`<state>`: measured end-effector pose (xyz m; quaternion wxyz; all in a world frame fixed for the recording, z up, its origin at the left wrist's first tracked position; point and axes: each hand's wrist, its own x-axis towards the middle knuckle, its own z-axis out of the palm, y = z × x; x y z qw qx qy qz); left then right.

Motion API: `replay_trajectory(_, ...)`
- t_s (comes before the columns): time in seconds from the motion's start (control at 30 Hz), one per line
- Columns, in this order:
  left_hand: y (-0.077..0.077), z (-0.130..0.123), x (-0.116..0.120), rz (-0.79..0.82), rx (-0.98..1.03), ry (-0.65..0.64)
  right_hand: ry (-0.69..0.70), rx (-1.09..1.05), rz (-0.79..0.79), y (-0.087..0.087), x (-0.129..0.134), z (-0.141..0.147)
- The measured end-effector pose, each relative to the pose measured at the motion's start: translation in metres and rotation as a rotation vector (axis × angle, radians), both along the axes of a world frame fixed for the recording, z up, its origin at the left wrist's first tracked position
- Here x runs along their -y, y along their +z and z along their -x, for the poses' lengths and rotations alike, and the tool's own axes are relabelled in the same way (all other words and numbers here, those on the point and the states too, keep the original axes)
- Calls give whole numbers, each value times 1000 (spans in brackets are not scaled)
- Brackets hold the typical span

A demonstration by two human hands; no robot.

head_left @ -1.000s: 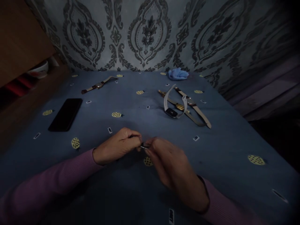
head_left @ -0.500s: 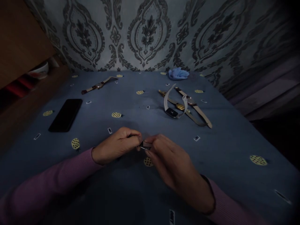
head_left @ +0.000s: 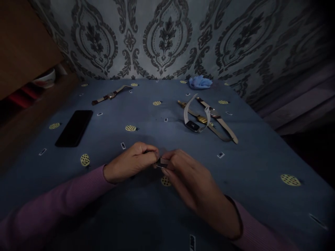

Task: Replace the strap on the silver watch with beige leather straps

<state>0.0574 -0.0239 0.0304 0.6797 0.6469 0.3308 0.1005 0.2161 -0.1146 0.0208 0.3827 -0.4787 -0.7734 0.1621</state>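
Observation:
My left hand (head_left: 134,160) is closed, thumb against curled fingers, and pinches one end of a small flat strip with a shiny metal edge (head_left: 162,163). From the other side, my right hand (head_left: 195,181) grips the same piece between thumb and fingers. Both hands meet just above the tablecloth, and they cover most of the piece, so its kind is unclear. Beyond the right hand lie a white-strapped smartwatch (head_left: 193,126), a gold-coloured watch (head_left: 202,119) and a wristwatch with a pale strap (head_left: 214,112), partly overlapping.
A black phone (head_left: 74,128) lies at left on the blue tablecloth (head_left: 146,115). Behind it is another wristwatch (head_left: 111,95), laid out straight. A crumpled blue cloth (head_left: 200,82) rests at the back, near the patterned wall (head_left: 131,42). A wooden shelf (head_left: 31,104) borders the left side.
The view has shifted very slightly. Both hands keep their grip in almost the same place; the held piece is tilted a little differently.

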Motion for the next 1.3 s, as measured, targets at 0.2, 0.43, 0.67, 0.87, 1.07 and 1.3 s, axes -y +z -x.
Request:
replay_trajectory(0.2,1,0,1,-23,3,-5,-36,15,-59,-2,-1,1)
replay_trajectory(0.43,2,1,2,-21,-5,-13,-55,29,-71,1,0,3)
replay_trajectory(0.67,1,0,1,-52,-21,-23,-65,55,-88,0,1,4)
replay_trajectory(0.87,2,1,2,-73,-38,-34,-67,42,-82,2,2,4)
replay_trajectory(1.07,2,0,2,-93,-3,-70,-63,28,-94,2,4,4)
replay_trajectory(1.3,3,0,1,-105,-13,-76,-54,0,-87,2,2,4)
